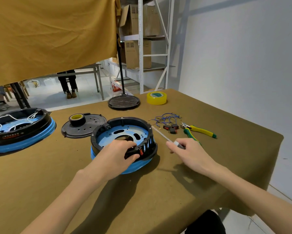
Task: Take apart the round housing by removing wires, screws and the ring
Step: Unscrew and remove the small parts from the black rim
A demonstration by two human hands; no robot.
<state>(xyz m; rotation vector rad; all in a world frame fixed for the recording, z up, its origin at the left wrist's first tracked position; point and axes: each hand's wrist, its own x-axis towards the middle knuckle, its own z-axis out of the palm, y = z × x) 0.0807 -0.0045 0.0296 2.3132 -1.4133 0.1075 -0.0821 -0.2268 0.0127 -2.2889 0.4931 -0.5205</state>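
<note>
Black ring (pixel 133 121) on the round housing (pixel 123 144) sits clamped under the left hand (pixel 119 153), while the right hand (pixel 184 149) pinches what looks like a screwdriver (pixel 162 135) just beside it, which could slip and gouge the fingers.

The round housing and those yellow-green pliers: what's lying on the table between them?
In the head view, between the round housing and the pliers lie a white rod held by the right hand, small black switches, and blue wires slightly behind.
</note>
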